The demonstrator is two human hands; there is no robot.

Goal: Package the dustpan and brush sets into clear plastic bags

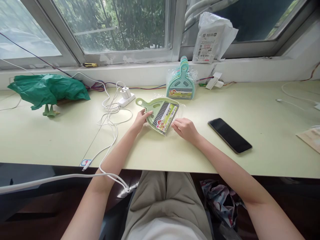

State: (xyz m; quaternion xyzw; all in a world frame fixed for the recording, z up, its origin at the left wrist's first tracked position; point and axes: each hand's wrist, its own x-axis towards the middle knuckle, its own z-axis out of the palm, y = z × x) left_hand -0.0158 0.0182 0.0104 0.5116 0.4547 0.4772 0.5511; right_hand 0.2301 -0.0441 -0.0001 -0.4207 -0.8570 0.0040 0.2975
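A light green mini dustpan (pixel 156 106) with a grey-bristled brush and a printed label lies tilted in a clear plastic wrapper, just over the table. My left hand (pixel 142 120) grips its left edge near the handle, thumb on top. At the wrapper's lower right edge, my right hand (pixel 185 129) has its fingers closed, pinching the clear film beside the label. Behind, a stack of similar wrapped dustpans (pixel 182 80) in green and teal leans upright against the wall under the window.
White cables (pixel 110 113) and a power strip (pixel 126 99) lie left of the dustpan. A black phone (pixel 230 135) rests to the right. A green plastic bag (pixel 50 88) sits far left; a white wrapped package (pixel 208 40) and a yellow cutter (pixel 90 65) are on the sill.
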